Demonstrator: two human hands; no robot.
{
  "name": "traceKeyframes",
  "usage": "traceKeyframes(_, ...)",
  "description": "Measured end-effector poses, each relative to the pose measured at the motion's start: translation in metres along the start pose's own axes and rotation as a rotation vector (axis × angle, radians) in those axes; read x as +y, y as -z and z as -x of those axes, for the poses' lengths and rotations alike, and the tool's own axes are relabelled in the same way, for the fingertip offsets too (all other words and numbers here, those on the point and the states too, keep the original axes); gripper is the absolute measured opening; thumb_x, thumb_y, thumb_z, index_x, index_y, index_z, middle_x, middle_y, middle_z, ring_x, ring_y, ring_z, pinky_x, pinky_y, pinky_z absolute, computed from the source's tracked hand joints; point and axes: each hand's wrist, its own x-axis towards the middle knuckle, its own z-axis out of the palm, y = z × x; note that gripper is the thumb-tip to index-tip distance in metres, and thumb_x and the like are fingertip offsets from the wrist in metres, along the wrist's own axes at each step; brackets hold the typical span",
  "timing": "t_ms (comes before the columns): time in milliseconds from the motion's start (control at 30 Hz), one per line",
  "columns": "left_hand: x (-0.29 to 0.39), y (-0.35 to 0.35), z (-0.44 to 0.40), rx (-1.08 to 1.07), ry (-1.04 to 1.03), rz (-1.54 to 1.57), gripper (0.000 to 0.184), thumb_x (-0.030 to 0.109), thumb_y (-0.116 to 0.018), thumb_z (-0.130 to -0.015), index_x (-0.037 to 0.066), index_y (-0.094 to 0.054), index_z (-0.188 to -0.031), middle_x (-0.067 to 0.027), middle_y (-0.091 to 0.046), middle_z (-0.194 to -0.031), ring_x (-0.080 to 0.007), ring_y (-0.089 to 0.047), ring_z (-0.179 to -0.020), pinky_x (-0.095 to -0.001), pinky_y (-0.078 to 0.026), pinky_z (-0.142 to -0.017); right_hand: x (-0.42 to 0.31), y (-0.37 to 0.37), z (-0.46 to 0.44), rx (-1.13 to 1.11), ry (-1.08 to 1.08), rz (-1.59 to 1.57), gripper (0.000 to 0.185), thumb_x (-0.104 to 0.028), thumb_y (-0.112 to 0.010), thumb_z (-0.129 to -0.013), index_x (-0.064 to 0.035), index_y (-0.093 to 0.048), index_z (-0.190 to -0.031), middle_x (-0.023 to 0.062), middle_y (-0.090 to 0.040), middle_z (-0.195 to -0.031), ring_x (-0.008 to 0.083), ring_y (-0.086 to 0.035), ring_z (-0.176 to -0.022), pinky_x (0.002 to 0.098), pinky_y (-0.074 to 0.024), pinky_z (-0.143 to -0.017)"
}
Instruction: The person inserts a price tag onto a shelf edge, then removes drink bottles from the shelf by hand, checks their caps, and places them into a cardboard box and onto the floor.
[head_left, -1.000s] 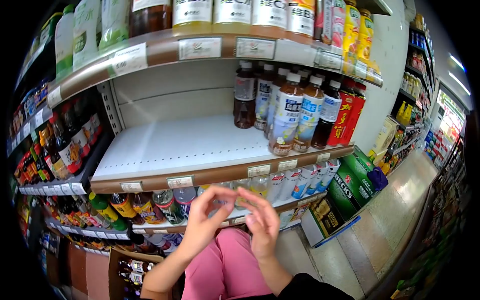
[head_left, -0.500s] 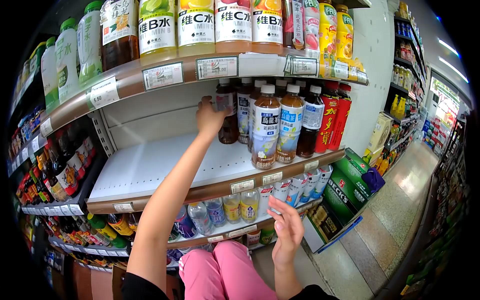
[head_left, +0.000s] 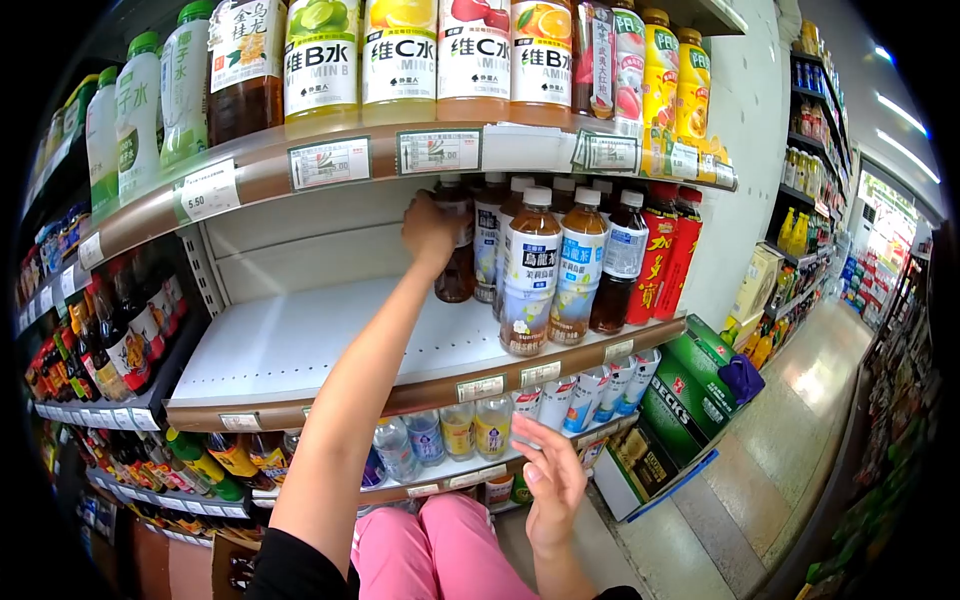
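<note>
On the middle shelf, my left hand (head_left: 428,234) reaches to the leftmost dark tea bottle (head_left: 455,275) of a group and is closed around its upper part; some fingertips are hidden behind it. Beside that bottle stand several more, among them a front oolong tea bottle (head_left: 529,290) with a white cap and a blue-labelled one (head_left: 577,275). My right hand (head_left: 552,485) hangs in front of the lower shelf, fingers bent but apart, holding nothing.
The middle shelf's brown front edge (head_left: 430,392) runs below my left forearm. Overhead is a shelf of large drinks (head_left: 400,60). Red cans (head_left: 655,255) end the tea row. Green cartons (head_left: 690,385) stand on the floor at right, an open box (head_left: 232,570) at lower left.
My hands were close together at first. The left has since reached up to the leftmost tea bottle and closed on it. My right hand has moved lower, its fingers still apart.
</note>
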Motion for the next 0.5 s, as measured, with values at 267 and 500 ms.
traceKeyframes(267,0.017,0.045,0.049,0.197,-0.338,0.031,0.050,0.027,-0.083,-0.065,-0.001,-0.060,-0.100,-0.0188,-0.061,-0.100,-0.0363,-0.060,-0.094,-0.0435,-0.050,-0.076,0.009,-0.003,0.004,-0.020,-0.016,-0.023,0.050,-0.020,-0.061,-0.085,0.0076,-0.052,-0.125,0.0243,-0.056,-0.129,0.0305,-0.055,-0.120,0.0429,-0.0438,-0.100)
traceKeyframes(500,0.039,0.099,0.088,0.119,-0.472,0.023,0.031,0.021,-0.084,-0.066,0.000,-0.068,-0.082,-0.0141,-0.060,-0.086,-0.0330,-0.060,-0.074,-0.0413,-0.047,-0.064,0.006,-0.007,0.009,-0.096,-0.046,-0.066,0.045,-0.006,-0.056,-0.086,0.0057,-0.051,-0.129,0.0202,-0.053,-0.136,0.0270,-0.051,-0.127,0.0400,-0.0402,-0.104)
